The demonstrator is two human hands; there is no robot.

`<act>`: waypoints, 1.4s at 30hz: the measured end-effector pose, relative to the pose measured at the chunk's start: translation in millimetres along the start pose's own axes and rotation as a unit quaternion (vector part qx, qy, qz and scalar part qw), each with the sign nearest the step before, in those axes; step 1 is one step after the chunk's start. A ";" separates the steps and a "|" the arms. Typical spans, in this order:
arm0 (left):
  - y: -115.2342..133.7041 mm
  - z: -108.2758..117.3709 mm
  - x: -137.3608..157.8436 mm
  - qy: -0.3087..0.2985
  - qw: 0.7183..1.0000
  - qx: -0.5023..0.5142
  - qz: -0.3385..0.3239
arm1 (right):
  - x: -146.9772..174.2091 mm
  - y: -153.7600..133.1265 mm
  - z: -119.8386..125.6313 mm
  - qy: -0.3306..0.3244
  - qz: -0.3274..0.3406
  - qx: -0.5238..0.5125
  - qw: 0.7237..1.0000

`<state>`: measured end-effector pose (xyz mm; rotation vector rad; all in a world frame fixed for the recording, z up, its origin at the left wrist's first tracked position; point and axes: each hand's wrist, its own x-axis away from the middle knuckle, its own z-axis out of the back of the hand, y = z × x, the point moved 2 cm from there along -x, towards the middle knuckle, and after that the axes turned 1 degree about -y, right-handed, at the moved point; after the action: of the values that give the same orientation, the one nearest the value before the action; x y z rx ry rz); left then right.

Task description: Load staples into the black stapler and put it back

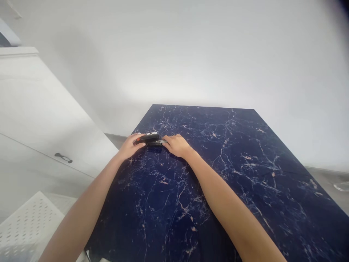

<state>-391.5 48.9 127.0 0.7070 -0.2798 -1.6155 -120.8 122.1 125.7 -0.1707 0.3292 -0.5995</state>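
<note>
A black stapler (151, 137) lies at the left side of the dark blue marbled table (163, 196), with a pale label on its top and an orange spot near my fingers. My left hand (131, 146) grips its left end, fingers on the upper part and thumb in front. At the stapler's right end, my right hand (178, 145) pinches a metallic strip that sticks out between the upper part and the base. The fingertips of my right hand partly cover that strip, so its far end is hidden.
A white cabinet (40, 109) with a dark handle (63, 158) stands left of the table. Below it is a white perforated plastic piece (29, 218). A pale wall (204, 54) rises behind the table's far edge. Something round and clear (341, 186) lies at the far right.
</note>
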 end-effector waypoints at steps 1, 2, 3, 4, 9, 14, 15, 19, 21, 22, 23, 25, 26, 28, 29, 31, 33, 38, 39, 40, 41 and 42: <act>0.4 -0.2 -0.4 0.000 1.000 0.001 0.001 | 0.9 0.0 0.3 0.001 0.002 0.002 1.000; 0.4 -0.2 -0.8 0.001 1.000 0.003 0.003 | 1.6 -0.3 0.3 0.002 0.007 0.004 1.000; 0.1 -0.3 -1.1 0.000 1.000 0.006 0.006 | 2.0 -0.6 0.1 0.002 0.013 0.005 1.000; -0.5 -0.5 -1.3 0.000 1.000 0.009 0.009 | 2.0 -0.6 -0.3 0.003 0.018 0.004 1.000; -2.3 -2.7 -1.7 0.025 1.000 0.004 0.005 | 0.1 5.9 -2.5 0.016 0.006 -0.015 1.000; -3.1 -5.2 -1.7 0.032 0.999 -0.008 0.008 | 1.3 6.9 -2.3 0.032 0.010 -0.014 0.999; -3.1 -5.3 -1.8 0.030 0.999 -0.010 0.008 | 1.4 5.0 -2.6 0.034 0.017 -0.010 0.999; -0.9 -5.1 -2.0 0.033 0.999 -0.021 -0.005 | -1.3 -2.9 -6.1 0.056 0.004 -0.046 0.997; 0.8 -5.4 -1.8 0.033 0.999 -0.020 -0.011 | -4.1 -4.3 -8.6 0.067 -0.016 -0.075 0.995; 1.6 -5.6 -1.7 0.034 0.999 -0.019 -0.012 | -5.7 -3.8 -9.6 0.070 -0.027 -0.085 0.994; 2.2 -5.9 -1.4 0.035 0.999 -0.021 -0.012 | -7.1 -2.3 -10.3 0.073 -0.040 -0.094 0.992; 3.0 -6.3 -0.9 0.041 0.999 -0.028 -0.008 | -9.3 3.7 -10.4 0.086 -0.078 -0.112 0.987; 3.5 -6.6 -0.7 0.041 0.999 -0.033 -0.008 | -9.8 7.8 -9.8 0.095 -0.101 -0.118 0.983; 4.9 -7.3 -0.4 0.043 0.998 -0.052 -0.012 | -9.7 16.5 -7.7 0.117 -0.153 -0.123 0.974; 5.8 -7.5 -0.3 0.046 0.997 -0.065 -0.015 | -9.1 20.4 -6.7 0.128 -0.179 -0.121 0.968; 7.5 -8.2 0.1 0.052 0.994 -0.091 -0.022 | -7.8 25.1 -5.6 0.141 -0.226 -0.110 0.957; 8.2 -8.8 0.6 0.059 0.992 -0.109 -0.023 | -7.2 24.4 -6.5 0.139 -0.252 -0.094 0.953; 6.3 -10.0 2.4 0.074 0.990 -0.119 -0.004 | -7.8 11.7 -11.7 0.113 -0.248 -0.041 0.961; 6.4 -10.2 2.5 0.072 0.990 -0.118 -0.004 | -7.5 10.4 -12.0 0.110 -0.252 -0.031 0.961; 6.8 -10.2 2.6 0.071 0.991 -0.117 -0.004 | -7.0 9.6 -12.1 0.108 -0.255 -0.022 0.961; 7.5 -10.1 2.7 0.071 0.991 -0.115 -0.005 | -6.4 8.9 -12.0 0.105 -0.258 -0.013 0.960; 8.4 -9.9 2.6 0.072 0.991 -0.110 -0.005 | -5.9 8.1 -11.8 0.101 -0.257 -0.005 0.961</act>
<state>-378.9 47.0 123.3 0.6512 0.0075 -1.5669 -125.3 131.4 114.1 -0.2071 0.4904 -1.1348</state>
